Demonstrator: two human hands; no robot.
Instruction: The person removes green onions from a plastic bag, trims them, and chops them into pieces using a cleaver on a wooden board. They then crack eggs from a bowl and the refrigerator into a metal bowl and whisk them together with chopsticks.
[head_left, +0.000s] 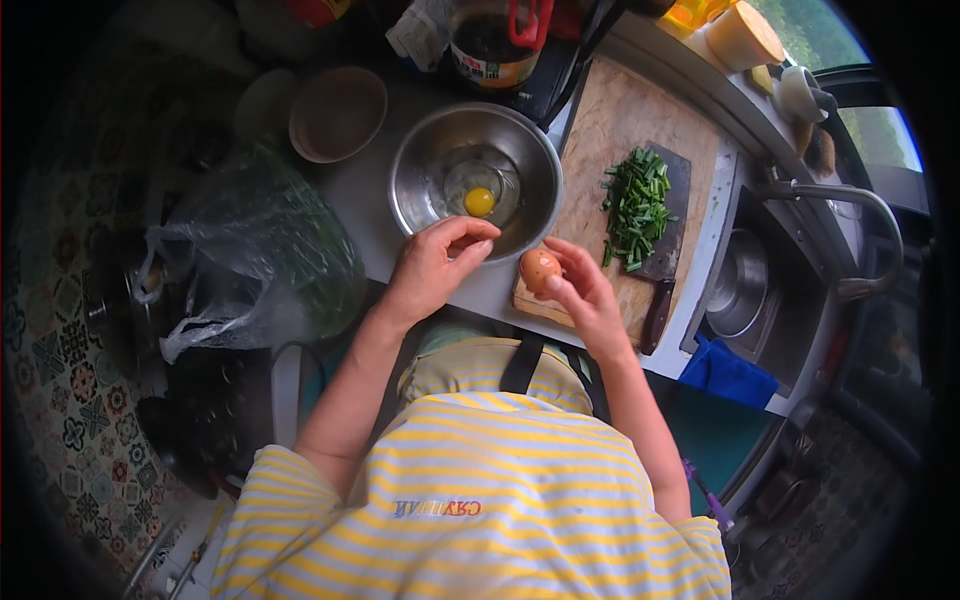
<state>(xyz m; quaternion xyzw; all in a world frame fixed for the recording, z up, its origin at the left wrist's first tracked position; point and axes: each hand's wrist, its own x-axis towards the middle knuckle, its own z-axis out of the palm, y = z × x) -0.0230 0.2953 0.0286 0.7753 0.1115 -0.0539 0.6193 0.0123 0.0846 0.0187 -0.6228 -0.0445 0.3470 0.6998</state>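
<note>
My right hand (586, 296) holds a brown egg (540, 271) between thumb and fingers, above the near left corner of a wooden cutting board (600, 97). The egg's shell has a few dark specks and bright glints. My left hand (439, 262) is loosely curled over the near rim of a stainless steel bowl (420, 161), thumb and index tips close together with nothing visible between them. Inside the bowl lies one raw egg, its yellow yolk (479, 202) round and whole in clear white. The bowl stands on the light countertop (367, 206), left of the board.
Chopped green stalks (637, 206) lie on a cleaver (679, 187) on the board. A sink (772, 300) with a metal basin (739, 281), a faucet (847, 193) and a blue cloth (727, 375) are at right. A plastic bag (262, 255) and a bowl (337, 114) stand left.
</note>
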